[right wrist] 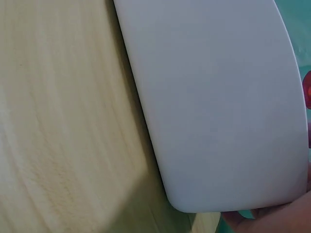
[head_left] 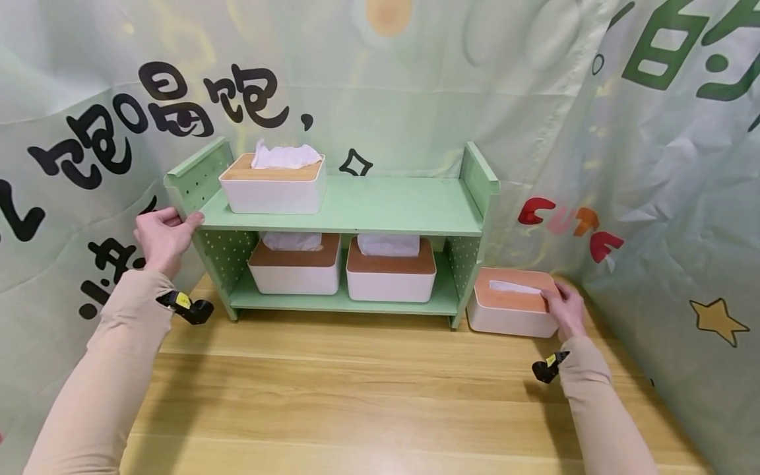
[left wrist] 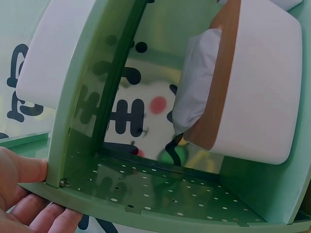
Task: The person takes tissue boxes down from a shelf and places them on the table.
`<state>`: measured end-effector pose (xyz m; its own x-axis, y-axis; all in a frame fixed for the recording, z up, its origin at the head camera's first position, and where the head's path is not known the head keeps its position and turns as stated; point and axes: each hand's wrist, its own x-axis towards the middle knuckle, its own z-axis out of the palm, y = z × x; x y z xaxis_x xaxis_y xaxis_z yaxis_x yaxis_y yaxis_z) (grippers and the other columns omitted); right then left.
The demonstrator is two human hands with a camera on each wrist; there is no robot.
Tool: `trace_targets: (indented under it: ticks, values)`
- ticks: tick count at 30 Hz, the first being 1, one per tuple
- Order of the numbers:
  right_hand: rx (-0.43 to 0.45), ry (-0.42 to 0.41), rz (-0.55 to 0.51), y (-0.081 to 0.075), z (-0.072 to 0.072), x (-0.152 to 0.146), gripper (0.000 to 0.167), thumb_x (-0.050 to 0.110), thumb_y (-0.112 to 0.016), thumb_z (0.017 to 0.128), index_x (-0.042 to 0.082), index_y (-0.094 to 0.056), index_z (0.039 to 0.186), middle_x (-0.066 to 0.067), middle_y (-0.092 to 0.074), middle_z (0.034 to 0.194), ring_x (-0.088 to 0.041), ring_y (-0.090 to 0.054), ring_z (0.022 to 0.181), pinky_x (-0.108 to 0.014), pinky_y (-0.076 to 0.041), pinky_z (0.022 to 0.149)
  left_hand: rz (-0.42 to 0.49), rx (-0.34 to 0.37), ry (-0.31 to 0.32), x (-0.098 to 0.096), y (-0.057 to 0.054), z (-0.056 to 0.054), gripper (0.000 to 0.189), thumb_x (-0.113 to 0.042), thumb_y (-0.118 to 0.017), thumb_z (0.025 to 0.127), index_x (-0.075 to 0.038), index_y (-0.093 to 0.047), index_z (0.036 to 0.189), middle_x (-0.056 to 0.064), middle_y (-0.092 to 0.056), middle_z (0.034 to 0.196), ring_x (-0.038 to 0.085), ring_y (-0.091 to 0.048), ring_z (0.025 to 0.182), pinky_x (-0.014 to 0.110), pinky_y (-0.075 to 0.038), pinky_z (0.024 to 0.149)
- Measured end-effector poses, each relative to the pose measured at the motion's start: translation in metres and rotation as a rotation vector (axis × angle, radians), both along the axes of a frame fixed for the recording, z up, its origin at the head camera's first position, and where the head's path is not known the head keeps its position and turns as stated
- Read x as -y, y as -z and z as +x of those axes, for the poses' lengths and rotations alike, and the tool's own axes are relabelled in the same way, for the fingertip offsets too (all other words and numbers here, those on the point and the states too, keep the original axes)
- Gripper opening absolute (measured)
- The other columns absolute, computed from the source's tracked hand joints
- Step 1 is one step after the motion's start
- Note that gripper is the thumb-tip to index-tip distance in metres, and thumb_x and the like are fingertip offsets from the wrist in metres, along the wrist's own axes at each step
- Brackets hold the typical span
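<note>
My left hand [head_left: 165, 241] grips the left side panel of a green two-tier shelf [head_left: 368, 198] at upper-board height. In the left wrist view the thumb [left wrist: 29, 167] lies on the upper board's side and the other fingers wrap the panel's outer edge. On the table, right of the shelf, sits a white tissue box [head_left: 515, 320] with a wood-coloured lid and a tissue poking out. My right hand [head_left: 567, 309] holds its right end, fingers over the lid's edge. The right wrist view is mostly filled by the box's white wall [right wrist: 214, 107], with part of the hand at lower right.
One tissue box [head_left: 273, 196] stands on the upper board's left part. Below it, a left box [head_left: 295, 279] and a right box [head_left: 390, 285] stand side by side on the lower board. A printed cloth [head_left: 404, 86] hangs behind and beside the wooden table [head_left: 356, 389].
</note>
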<state>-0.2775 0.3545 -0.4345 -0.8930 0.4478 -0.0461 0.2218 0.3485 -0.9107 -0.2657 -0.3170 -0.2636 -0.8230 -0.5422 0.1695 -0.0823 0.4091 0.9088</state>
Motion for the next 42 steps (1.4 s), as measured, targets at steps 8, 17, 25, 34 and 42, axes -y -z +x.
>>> trace_targets:
  ticks: [8, 17, 25, 34, 42]
  values:
    - [0.028, -0.05, -0.007, -0.003, -0.0063, -0.0034, 0.062, 0.027, -0.048, 0.103, 0.004, -0.03, 0.157, -0.026, -0.036, 0.158, 0.01, -0.044, 0.085, -0.004, -0.041, 0.067, 0.023, 0.017, 0.0, -0.0006, -0.0002, -0.0008, 0.054, -0.029, -0.07, 0.093, -0.009, -0.057, 0.14, -0.041, -0.047, 0.051, -0.015, -0.056, 0.083, 0.004, -0.042, 0.073]
    - [0.065, -0.071, 0.017, -0.0066, -0.0076, -0.0033, 0.064, 0.03, -0.046, 0.104, 0.007, -0.025, 0.159, -0.025, -0.031, 0.162, -0.004, -0.047, 0.104, -0.003, -0.038, 0.07, -0.001, 0.027, -0.008, -0.0004, 0.0005, 0.0001, 0.054, -0.032, -0.071, 0.093, -0.011, -0.057, 0.141, -0.041, -0.045, 0.051, -0.015, -0.053, 0.087, 0.006, -0.044, 0.08]
    - [0.035, -0.068, 0.013, -0.0028, -0.0091, -0.0044, 0.062, 0.027, -0.047, 0.103, 0.003, -0.029, 0.157, -0.026, -0.036, 0.157, 0.005, -0.048, 0.088, -0.004, -0.041, 0.067, 0.022, 0.005, 0.011, -0.0006, -0.0002, -0.0013, 0.054, -0.027, -0.071, 0.093, -0.007, -0.056, 0.14, -0.041, -0.047, 0.051, -0.019, -0.053, 0.065, 0.003, -0.044, 0.07]
    - [0.066, -0.073, -0.01, -0.0023, -0.0112, -0.0054, 0.065, 0.031, -0.044, 0.103, 0.007, -0.022, 0.16, -0.022, -0.021, 0.166, -0.035, -0.028, 0.146, -0.043, -0.033, 0.12, 0.018, 0.019, -0.007, -0.0027, -0.0015, 0.0006, 0.053, -0.028, -0.07, 0.093, -0.01, -0.057, 0.14, -0.04, -0.046, 0.051, -0.013, -0.058, 0.082, 0.009, -0.047, 0.084]
    - [0.084, -0.083, -0.024, -0.0051, -0.0104, -0.0051, 0.066, 0.033, -0.042, 0.104, 0.009, -0.019, 0.16, -0.022, -0.016, 0.168, -0.037, -0.026, 0.147, -0.051, -0.028, 0.123, 0.024, 0.029, -0.017, -0.0025, -0.001, 0.0005, 0.053, -0.032, -0.071, 0.093, -0.014, -0.057, 0.141, -0.041, -0.053, 0.062, 0.009, -0.046, 0.139, 0.013, -0.046, 0.093]
